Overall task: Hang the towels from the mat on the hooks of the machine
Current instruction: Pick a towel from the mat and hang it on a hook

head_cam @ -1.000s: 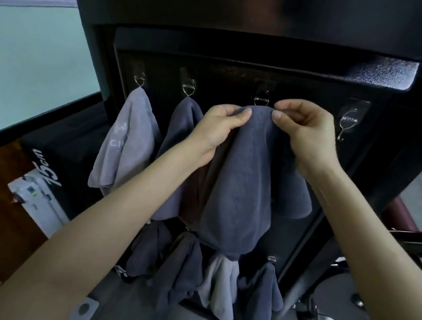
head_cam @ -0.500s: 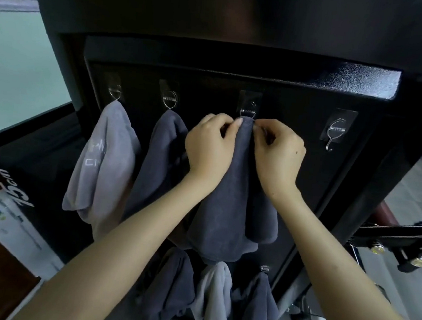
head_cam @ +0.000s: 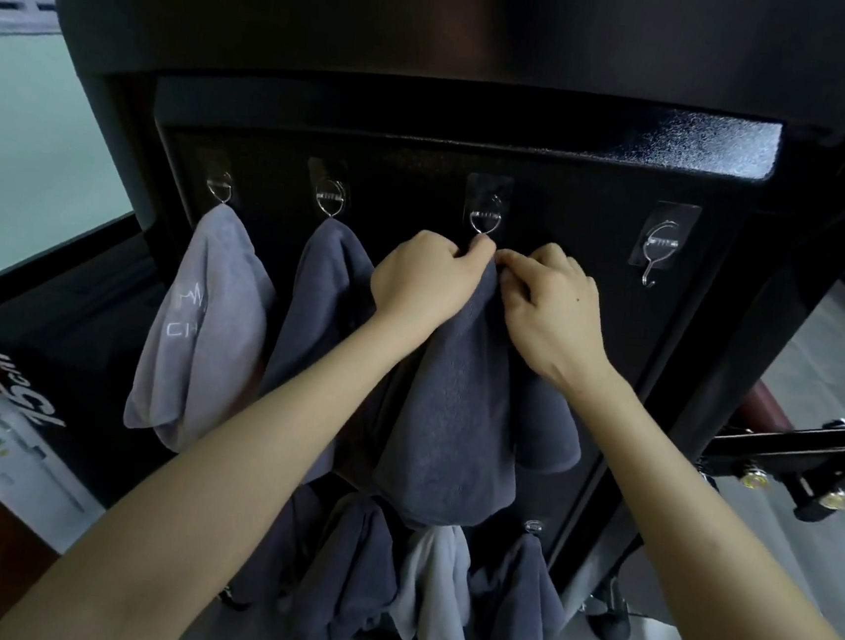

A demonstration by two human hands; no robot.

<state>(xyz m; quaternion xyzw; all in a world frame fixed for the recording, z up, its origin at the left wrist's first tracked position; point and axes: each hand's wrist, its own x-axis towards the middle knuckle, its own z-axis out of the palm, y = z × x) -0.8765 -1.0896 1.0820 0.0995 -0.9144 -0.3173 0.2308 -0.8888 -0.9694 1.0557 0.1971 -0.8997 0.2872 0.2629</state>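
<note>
Machine panel [head_cam: 575,216]: dark towel [head_cam: 454,400] vertical.

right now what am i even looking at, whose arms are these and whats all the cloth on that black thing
This is a single picture from a camera worn on a person's head, looking down at their own bare arms. There is no robot. The black panel is part of a machine and has metal hooks stuck on it. The left hand and right hand both pinch the top of a dark towel just under the third hook. The fingers hide whether it has caught on the hook. To the left, a grey towel and a second dark towel hang from their own hooks. The fourth hook is bare. A lower row of towels hangs beneath.
</note>
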